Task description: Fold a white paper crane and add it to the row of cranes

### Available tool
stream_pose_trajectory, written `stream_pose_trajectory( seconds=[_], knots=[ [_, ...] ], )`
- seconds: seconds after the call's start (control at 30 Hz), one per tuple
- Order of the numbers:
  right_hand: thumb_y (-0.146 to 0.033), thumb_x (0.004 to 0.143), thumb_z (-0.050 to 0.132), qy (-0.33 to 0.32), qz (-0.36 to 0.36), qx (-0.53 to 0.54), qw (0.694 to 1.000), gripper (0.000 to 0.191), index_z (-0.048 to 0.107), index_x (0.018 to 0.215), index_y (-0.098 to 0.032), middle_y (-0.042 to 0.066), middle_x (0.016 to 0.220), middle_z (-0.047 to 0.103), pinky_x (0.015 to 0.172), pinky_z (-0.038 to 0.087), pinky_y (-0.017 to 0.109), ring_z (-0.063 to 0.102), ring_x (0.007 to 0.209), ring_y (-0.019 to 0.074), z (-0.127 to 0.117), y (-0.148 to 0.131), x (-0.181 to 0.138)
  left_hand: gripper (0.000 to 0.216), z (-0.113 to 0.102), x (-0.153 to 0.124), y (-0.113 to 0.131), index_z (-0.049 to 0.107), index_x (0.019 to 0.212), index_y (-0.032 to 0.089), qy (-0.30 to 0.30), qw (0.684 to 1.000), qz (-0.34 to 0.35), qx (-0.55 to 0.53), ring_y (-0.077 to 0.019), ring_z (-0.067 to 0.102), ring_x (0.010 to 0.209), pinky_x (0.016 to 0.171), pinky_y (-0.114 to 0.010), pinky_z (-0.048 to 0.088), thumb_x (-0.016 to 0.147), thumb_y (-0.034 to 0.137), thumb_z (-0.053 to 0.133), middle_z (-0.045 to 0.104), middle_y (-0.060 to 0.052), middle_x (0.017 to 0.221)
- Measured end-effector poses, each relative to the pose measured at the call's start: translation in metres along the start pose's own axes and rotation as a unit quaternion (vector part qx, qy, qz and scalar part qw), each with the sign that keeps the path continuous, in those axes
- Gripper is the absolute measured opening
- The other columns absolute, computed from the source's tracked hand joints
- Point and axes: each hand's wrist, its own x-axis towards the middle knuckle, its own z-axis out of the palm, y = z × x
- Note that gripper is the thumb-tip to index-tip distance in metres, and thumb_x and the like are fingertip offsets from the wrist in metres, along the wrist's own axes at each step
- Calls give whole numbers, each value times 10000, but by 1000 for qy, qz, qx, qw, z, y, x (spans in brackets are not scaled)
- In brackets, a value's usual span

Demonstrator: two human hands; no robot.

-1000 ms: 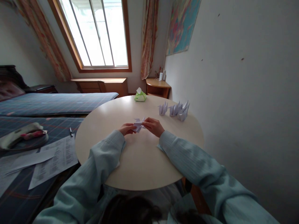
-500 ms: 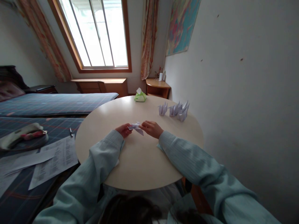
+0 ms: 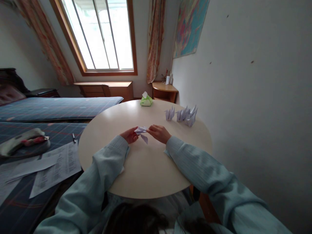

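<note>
holding the folded paper (image 3: 140, 130) with both hands, over the middle part of the round worktop (image 3: 146, 172), well in from the near edge and the far edge. gripping the left end with the left hand (image 3: 129, 135), with fingers bent around and below. pinching the right end with the right hand (image 3: 159, 133), fingertips close together. not let go on either side.

just turned in the fingers: pointy bits sticking up a second ago, now lying flatter, with one loose flap (image 3: 144, 139) hanging down toward the near edge. shifted a bit to the left too, along with the left hand. kept nearly in the same spot with the right hand. by the look of it, only turned to get at another side, so not done with yet. too small to tell one crease from another.

also to see by the far right edge, same as before: one paper bird (image 3: 170, 113) a little apart, and a bunch of paper birds (image 3: 186, 115) standing close together. hard to count, with some hiding behind others. at the far edge, a green tissue pack (image 3: 146, 101), not moved at all.
</note>
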Motion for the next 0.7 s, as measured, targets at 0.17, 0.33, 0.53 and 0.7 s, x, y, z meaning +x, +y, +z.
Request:
stream_pose_trajectory(
  seconds=[0.17,0.33,0.53,0.7],
  knots=[
    [-215,849,335,-15,-2,14,1000,232,561,889,-186,30,745,550,528,313,222,459,648,92,0,-2,1,257,1,5,-3,496,591,127,39,999,11,32,-27,375,302,267,-112,280,747,332,491,428,41,374],
    [-233,834,369,-2,39,69,997,213,573,883,-200,32,778,571,566,352,211,486,687,94,-1,-3,1,198,5,7,-3,510,607,128,90,990,73,75,-28,403,305,280,-116,290,696,299,560,456,47,393],
    [-404,774,434,34,218,265,939,282,596,858,-189,48,820,578,640,405,231,508,695,106,3,-5,1,236,4,10,-2,550,643,123,173,950,232,120,-33,399,332,328,-150,296,608,347,617,455,54,400],
    [-577,732,335,-37,444,543,712,525,587,643,-126,42,591,545,480,394,213,502,522,97,12,-1,2,317,2,11,-4,600,711,125,229,847,392,279,-54,412,372,363,-176,309,607,424,577,456,47,409]
  ],
)
